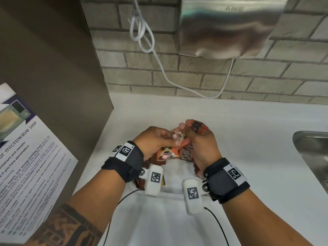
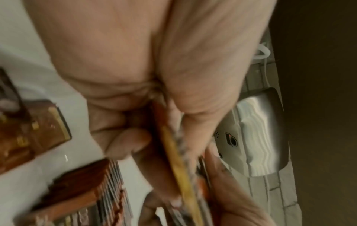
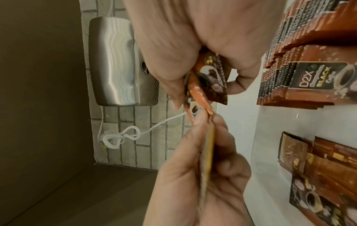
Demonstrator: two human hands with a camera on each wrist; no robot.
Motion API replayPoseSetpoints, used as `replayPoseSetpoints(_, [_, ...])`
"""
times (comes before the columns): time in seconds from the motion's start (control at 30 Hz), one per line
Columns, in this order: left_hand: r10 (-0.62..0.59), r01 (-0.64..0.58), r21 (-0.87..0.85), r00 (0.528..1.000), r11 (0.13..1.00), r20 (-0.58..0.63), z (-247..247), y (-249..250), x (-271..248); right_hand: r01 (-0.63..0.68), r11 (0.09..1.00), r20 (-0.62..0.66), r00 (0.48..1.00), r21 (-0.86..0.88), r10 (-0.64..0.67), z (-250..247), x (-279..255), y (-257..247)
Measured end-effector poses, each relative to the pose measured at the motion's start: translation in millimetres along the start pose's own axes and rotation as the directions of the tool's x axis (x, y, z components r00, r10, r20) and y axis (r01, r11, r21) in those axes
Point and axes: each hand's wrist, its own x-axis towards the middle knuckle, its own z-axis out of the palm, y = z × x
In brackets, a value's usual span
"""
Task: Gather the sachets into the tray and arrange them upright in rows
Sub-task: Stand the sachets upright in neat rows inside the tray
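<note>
Centre frame: our left hand (image 1: 152, 139) and right hand (image 1: 200, 141) each pinch glossy foil coffee sachets (image 1: 198, 128); white tray (image 1: 177, 167) below; count unclear.

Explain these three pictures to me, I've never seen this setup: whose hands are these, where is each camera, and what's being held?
No machine here: a person works bare-handed, with a camera strapped to each wrist and one on the head. The head view looks down on a white counter below a steel hand dryer, with a sink at the right. The other two views look along each hand. The left hand pinches a thin stack of sachets seen edge-on. The right hand grips more coffee sachets. Beneath the hands, a white tray already holds packed rows of sachets.
</note>
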Motion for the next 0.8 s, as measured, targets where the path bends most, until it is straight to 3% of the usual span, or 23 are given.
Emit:
replayPoseSetpoints(0.07, [-0.043, 0.034, -0.188, 0.998, 0.982, -0.047, 6.8, -1.8, 2.7, 0.007, 1.0, 0.06, 0.998, -0.002, -0.007, 5.2, -6.5, 0.3])
replayPoseSetpoints(0.13, [-0.06, 0.054, -0.227, 0.998, 0.972, -0.021, 11.6, -2.7, 2.8, -0.004, 1.0, 0.04, 0.999, 0.006, 0.004, 8.0, -10.3, 0.3])
replayPoseSetpoints(0.27, [0.003, -0.002, -0.01, 0.997, 1.0, 0.075, 7.8, -1.9, -2.0, -0.054, 0.989, 0.012, 0.999, 0.141, 0.053, 3.9, -3.4, -0.7])
replayPoseSetpoints(0.33, [0.047, -0.049, 0.077, 0.998, 0.996, 0.029, -1.0, 0.4, -1.9, -0.065, 0.983, -0.011, 0.998, 0.171, 0.068, -1.5, 1.0, -3.7])
replayPoseSetpoints(0.4, [0.132, -0.123, 0.161, 0.99, 0.979, -0.042, -9.1, 5.2, -1.7, -0.083, 0.995, -0.002, 0.996, 0.056, 0.084, -7.6, 0.4, -6.7])
replayPoseSetpoints(0.47, [0.212, -0.201, 0.136, 0.975, 0.97, -0.07, -12.0, 8.9, -2.1, -0.139, 0.982, 0.156, 0.975, -0.127, 0.158, -11.9, -3.1, -8.3])
replayPoseSetpoints(0.53, [0.254, -0.247, 0.087, 0.964, 0.965, -0.079, -8.1, 13.0, -3.3, -0.165, 0.951, 0.333, 0.909, -0.263, 0.249, -9.5, -8.8, -9.8])
replayPoseSetpoints(0.67, [0.307, -0.296, 0.124, 0.949, 0.947, -0.074, 4.5, 16.2, -4.9, -0.166, 0.976, 0.4, 0.892, -0.143, 0.21, -0.8, -11.6, -9.3])
replayPoseSetpoints(0.73, [0.378, -0.35, 0.315, 0.926, 0.882, -0.029, 5.2, 18.4, -8.3, -0.222, 0.972, 0.361, 0.903, -0.072, 0.233, -2.6, -9.7, -9.2])
replayPoseSetpoints(0.8, [0.467, -0.472, 0.532, 0.871, 0.704, 0.154, 3.6, 22.2, -14.4, -0.297, 0.954, 0.362, 0.885, -0.04, 0.291, -5.7, -7.8, -10.1])
